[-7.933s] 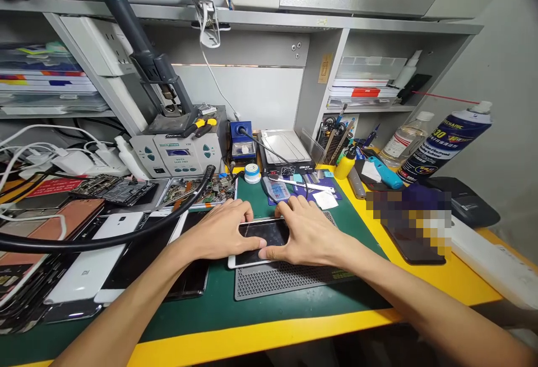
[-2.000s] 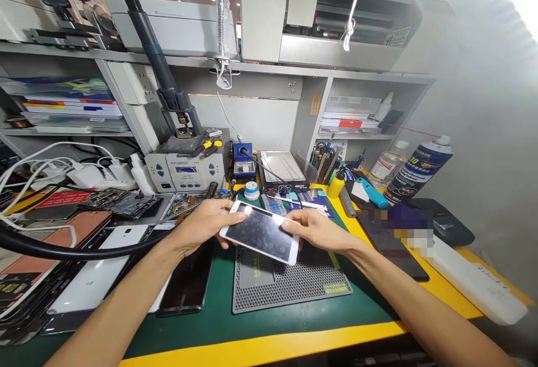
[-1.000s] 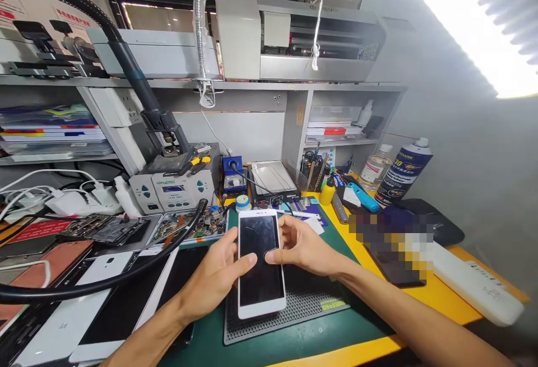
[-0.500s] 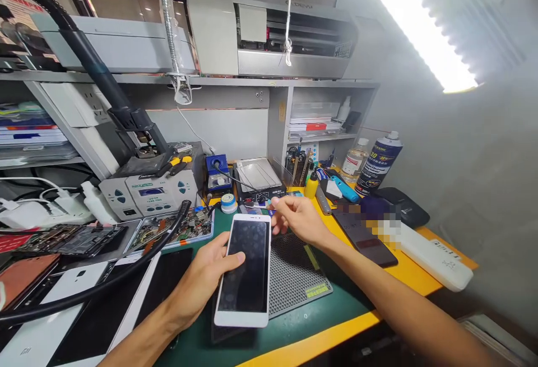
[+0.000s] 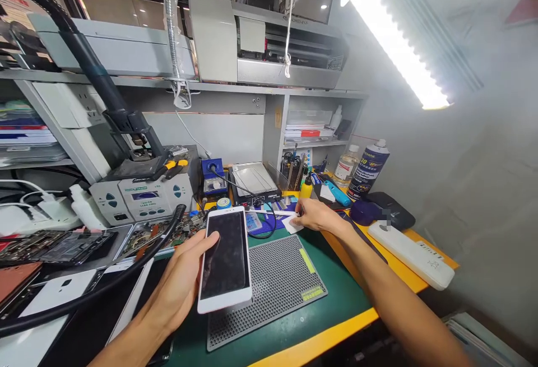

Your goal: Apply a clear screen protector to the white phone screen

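Observation:
My left hand grips a white smartphone by its left side, thumb lying on the dark screen. The phone is held tilted above the left part of a grey perforated mat. Farther back, my right hand reaches to the edge of the blue work area, its fingers curled together. Beside those fingertips are a small white sheet and a thin white stick-like item. What the fingers pinch, if anything, is hidden.
A soldering station stands at the left, with a black hose crossing in front of it. Circuit boards lie nearby. A yellow bottle, a spray can and a white power strip occupy the right.
My right hand has moved away from the phone, rightward to the white sheet. My left hand and the phone have shifted left, uncovering more of the mat.

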Tool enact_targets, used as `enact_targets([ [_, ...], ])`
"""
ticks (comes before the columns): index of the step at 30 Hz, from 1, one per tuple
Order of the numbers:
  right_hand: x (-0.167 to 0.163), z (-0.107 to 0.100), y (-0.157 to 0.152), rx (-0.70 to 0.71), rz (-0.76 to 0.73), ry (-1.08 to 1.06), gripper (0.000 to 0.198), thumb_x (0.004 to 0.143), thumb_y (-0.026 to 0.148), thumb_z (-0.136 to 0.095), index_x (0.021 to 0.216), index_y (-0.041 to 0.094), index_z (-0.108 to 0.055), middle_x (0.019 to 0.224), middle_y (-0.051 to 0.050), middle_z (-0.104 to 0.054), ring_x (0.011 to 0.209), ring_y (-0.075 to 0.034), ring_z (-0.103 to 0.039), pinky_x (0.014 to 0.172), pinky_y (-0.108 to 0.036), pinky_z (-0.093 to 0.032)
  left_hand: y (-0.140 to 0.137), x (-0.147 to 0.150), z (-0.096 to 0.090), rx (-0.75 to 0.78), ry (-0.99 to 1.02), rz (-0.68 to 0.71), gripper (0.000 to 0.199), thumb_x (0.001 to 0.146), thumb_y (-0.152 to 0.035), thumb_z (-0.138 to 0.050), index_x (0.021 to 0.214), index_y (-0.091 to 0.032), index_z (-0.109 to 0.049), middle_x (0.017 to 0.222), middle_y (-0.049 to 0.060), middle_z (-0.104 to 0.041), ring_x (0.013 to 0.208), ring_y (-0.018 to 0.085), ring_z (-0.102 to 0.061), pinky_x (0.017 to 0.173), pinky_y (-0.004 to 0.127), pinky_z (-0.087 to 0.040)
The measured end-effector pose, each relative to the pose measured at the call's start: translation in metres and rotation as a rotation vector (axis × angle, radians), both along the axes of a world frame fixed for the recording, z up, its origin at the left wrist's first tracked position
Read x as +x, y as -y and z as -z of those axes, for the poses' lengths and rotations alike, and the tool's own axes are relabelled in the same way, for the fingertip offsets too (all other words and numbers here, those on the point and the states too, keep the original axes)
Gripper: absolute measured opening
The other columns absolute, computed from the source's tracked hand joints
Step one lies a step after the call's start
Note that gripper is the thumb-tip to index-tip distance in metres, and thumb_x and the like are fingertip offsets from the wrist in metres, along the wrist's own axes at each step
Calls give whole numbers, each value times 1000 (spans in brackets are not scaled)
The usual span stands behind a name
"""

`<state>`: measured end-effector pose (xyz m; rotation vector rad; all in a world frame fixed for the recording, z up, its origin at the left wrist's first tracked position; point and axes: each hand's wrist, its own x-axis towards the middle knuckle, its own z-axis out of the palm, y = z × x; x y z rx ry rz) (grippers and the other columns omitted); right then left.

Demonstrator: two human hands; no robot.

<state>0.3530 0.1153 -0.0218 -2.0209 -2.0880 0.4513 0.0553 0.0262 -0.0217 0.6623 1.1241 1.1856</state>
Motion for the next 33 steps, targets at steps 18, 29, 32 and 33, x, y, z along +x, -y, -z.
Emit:
enact_targets([
  [18,-7,-6,1,131,-73,-333,5,67,20,-59,65,19,-55,59,2,-58,56,-12,-49,52,-24,-33,3,-3,13,189,-66,204,43,87,-44,-69,122,-20,-66,120,8,-71,114,28,-64,99,37,-48],
  [29,-33,-28,34,-171,-247,-1141,20,66,23,-73,64,18,-54,56,5,-56,48,-8,-45,48,-21,-38,3,0,8,191,-128,231,43,88,-45,-64,121,-17,-62,98,8,-74,87,26,-70,75,35,-54],
  [32,-52,-25,48,-295,-311,-1270,23,61,20,-75,60,17,-52,57,3,-58,50,-7,-47,47,-20,-36,3,1,10,196,-169,230,43,88,-46,-64,121,-18,-62,91,7,-73,81,25,-70,71,34,-53],
  [33,-59,-22,52,-322,-318,-1259,23,63,20,-75,62,17,-53,57,4,-57,50,-7,-47,47,-19,-36,3,1,11,196,-178,227,44,88,-46,-64,121,-18,-61,90,7,-73,79,25,-70,69,33,-53],
])
